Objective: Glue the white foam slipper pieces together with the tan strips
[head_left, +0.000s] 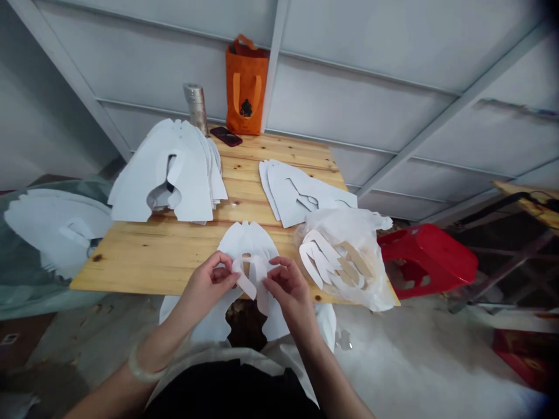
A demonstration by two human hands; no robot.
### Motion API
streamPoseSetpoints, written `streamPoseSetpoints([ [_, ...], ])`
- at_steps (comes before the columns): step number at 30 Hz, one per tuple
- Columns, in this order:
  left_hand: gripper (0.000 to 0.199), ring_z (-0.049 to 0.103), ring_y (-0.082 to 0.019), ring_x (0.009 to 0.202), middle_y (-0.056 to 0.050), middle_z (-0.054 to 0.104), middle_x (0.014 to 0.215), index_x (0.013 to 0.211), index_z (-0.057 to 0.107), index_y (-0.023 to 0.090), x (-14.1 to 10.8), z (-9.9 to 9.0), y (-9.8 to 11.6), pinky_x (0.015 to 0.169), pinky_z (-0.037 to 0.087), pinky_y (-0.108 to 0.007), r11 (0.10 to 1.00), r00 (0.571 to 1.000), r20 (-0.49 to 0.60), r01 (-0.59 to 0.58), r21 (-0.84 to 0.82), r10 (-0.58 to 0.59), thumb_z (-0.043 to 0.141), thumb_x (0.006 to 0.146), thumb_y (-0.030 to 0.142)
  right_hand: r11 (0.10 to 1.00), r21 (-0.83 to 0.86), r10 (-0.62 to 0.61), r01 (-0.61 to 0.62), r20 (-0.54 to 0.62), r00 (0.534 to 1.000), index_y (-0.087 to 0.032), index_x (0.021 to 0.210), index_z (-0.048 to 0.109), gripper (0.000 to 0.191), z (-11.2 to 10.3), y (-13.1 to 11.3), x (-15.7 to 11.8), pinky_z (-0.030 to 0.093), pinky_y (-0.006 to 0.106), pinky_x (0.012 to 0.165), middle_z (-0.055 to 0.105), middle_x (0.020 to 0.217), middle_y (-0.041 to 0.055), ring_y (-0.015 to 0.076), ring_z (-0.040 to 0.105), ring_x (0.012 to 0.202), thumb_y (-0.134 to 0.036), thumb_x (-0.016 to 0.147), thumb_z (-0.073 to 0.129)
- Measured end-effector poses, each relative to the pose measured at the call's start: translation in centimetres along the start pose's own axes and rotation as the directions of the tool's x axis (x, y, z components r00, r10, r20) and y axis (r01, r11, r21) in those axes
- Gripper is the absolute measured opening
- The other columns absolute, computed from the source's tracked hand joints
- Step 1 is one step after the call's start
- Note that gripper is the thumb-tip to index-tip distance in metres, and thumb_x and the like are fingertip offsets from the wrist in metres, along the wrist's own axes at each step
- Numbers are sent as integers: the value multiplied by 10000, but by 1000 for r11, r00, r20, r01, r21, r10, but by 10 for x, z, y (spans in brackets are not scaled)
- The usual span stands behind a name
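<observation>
A small white U-shaped piece (247,284) is pinched between both hands. My left hand (212,280) grips its left side with thumb and fingers together. On its right side, my right hand (288,286) holds it between thumb and fingers. Just beneath lies a larger white cut-out sheet (227,240), partly on the table's front edge and partly over the lap. A clear plastic bag (378,276) to the right of my right hand holds several similar U-shaped pieces (322,254), some white and some tan.
The wooden table (144,265) bears stacked white sheets (194,169) at left and more sheets (286,189) at right. A phone (226,136), metallic cylinder (196,107) and orange bag (247,87) stand behind. A red stool (441,259) is at right; more sheets (61,224) lie far left.
</observation>
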State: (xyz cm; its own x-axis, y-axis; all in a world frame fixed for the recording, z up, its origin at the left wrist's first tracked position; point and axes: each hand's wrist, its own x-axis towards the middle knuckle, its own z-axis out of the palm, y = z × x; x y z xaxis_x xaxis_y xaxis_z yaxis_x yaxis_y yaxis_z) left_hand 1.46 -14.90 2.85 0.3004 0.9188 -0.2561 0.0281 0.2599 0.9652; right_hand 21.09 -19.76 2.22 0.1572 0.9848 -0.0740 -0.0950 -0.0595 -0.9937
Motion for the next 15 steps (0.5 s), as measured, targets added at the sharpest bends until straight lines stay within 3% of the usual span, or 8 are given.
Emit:
streamPoseSetpoints([
  [5, 265, 553, -113, 606, 85, 542, 649, 957, 535, 231, 12, -4, -2, 610, 426, -222, 993, 999, 52, 3, 121, -10, 747, 838, 337, 991, -135, -12, 14, 18, 1000, -232, 1061, 694, 263, 1, 7, 20, 424, 251, 657, 599, 790, -32, 118, 530, 667, -262, 800, 702],
  [9, 327, 601, -133, 661, 68, 570, 670, 1137, 597, 228, 24, -11, -3, 632, 448, -229, 989, 997, 44, 49, 137, -56, 732, 869, 357, 982, -187, 14, -12, 11, 1000, -209, 1029, 721, 248, 2, 9, 32, 427, 243, 627, 603, 778, -21, 122, 543, 660, -278, 793, 691],
  [11, 382, 629, -140, 693, 40, 616, 747, 1210, 622, 226, 29, -15, -3, 652, 475, -242, 985, 998, 36, 43, 164, -50, 731, 873, 366, 978, -205, 34, -31, 10, 999, -199, 1030, 728, 251, 2, 10, 37, 434, 240, 612, 612, 776, -14, 125, 547, 651, -285, 799, 689],
  [15, 379, 662, -131, 746, -36, 644, 1093, 1215, 693, 236, 38, -17, -2, 704, 532, -277, 969, 999, 33, -34, 245, 27, 730, 854, 343, 969, -242, 46, -44, 4, 999, -183, 1027, 742, 248, 1, 12, 43, 442, 238, 597, 614, 771, -9, 118, 535, 617, -283, 811, 668],
])
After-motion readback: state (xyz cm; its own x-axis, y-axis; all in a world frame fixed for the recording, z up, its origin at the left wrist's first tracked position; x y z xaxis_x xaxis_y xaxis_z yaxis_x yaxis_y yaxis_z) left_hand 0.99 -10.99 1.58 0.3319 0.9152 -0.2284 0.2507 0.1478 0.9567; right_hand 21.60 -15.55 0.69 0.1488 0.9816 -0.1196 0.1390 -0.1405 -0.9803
